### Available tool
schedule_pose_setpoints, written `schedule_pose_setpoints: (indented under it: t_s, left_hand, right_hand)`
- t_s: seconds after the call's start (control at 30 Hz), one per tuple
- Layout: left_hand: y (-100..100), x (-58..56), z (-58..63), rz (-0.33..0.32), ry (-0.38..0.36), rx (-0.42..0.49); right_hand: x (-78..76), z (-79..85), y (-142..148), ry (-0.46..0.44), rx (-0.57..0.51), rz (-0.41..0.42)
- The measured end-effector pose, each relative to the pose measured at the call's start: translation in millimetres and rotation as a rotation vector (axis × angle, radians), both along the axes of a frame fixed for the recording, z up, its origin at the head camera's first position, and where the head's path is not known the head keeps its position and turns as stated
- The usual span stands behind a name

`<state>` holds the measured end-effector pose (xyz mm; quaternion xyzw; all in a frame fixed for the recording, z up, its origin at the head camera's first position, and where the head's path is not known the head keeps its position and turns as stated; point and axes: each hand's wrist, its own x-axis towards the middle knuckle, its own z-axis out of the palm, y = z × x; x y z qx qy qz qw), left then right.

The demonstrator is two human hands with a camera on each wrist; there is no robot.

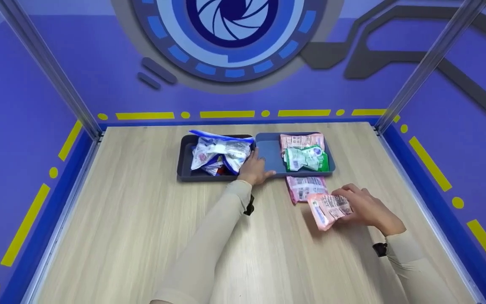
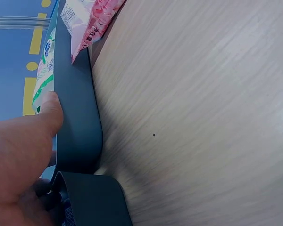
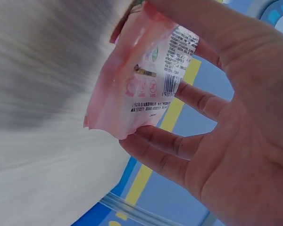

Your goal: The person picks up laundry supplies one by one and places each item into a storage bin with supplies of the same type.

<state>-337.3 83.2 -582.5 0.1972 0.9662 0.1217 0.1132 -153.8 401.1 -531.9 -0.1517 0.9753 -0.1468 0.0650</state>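
My right hand (image 1: 365, 209) holds a pink plastic packet (image 1: 329, 209) tilted above the table, thumb on one edge and fingers along the other. In the right wrist view, small print and a barcode show on the packet (image 3: 146, 89). My left hand (image 1: 253, 169) rests where a black tray (image 1: 182, 169) and a blue-grey tray (image 1: 269, 150) meet. Its thumb touches the blue-grey tray's front rim in the left wrist view, while its other fingers are partly hidden. Another pink packet (image 1: 306, 187) lies against that tray's front wall, just beyond the held one.
White-and-blue packets (image 1: 226, 147) fill much of the black tray, one sticking up over its back rim. A green-and-white packet (image 1: 304, 159) and a pink packet (image 1: 302, 140) lie at the blue-grey tray's right end. Blue panels (image 1: 70, 76) wall the wooden table (image 1: 133, 236) at back and sides.
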Motion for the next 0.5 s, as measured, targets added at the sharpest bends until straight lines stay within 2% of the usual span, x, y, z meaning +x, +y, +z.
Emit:
schedule_pose_setpoints:
  t_s: [0.5]
  left_hand:
    - [0, -0.1, 1.1, -0.007, 0.011, 0.002]
  right_hand:
    - [-16.3, 13.2, -1, 0.091, 0.020, 0.020]
